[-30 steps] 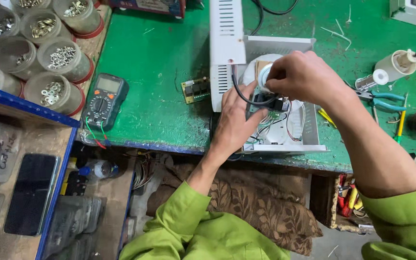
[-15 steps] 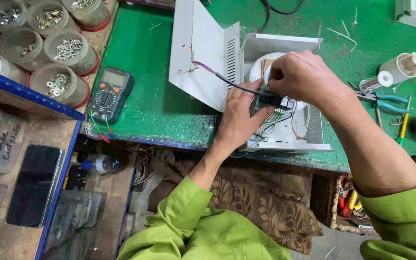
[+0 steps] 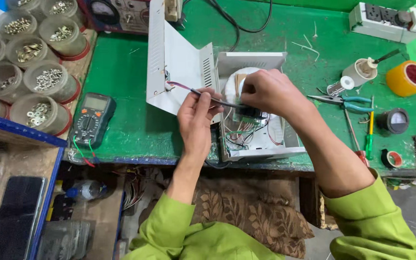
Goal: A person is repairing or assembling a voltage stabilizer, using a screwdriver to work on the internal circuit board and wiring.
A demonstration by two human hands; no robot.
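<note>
An opened white metal device case (image 3: 266, 144) sits on the green workbench (image 3: 121, 96), its lid (image 3: 174, 67) swung out to the left. Inside lie a pale wound coil (image 3: 231, 85) and coloured wires. My left hand (image 3: 196, 123) pinches a thin dark cable (image 3: 217, 100) that runs from the lid across to the case. My right hand (image 3: 270, 94) grips a small green circuit board (image 3: 249, 114) over the case's inside. Both sleeves are light green.
A dark multimeter (image 3: 91, 119) lies to the left, beside several round tubs of screws and washers (image 3: 39, 82). Right of the case are teal-handled pliers (image 3: 347, 102), a screwdriver (image 3: 369, 130), a yellow tape roll (image 3: 408, 77), a round gauge (image 3: 395, 119) and a power strip (image 3: 386, 19).
The white lid has swung further open to the left. My left hand rose from under the case and took the thin cable between its fingers. My right hand stayed on the circuit board.
</note>
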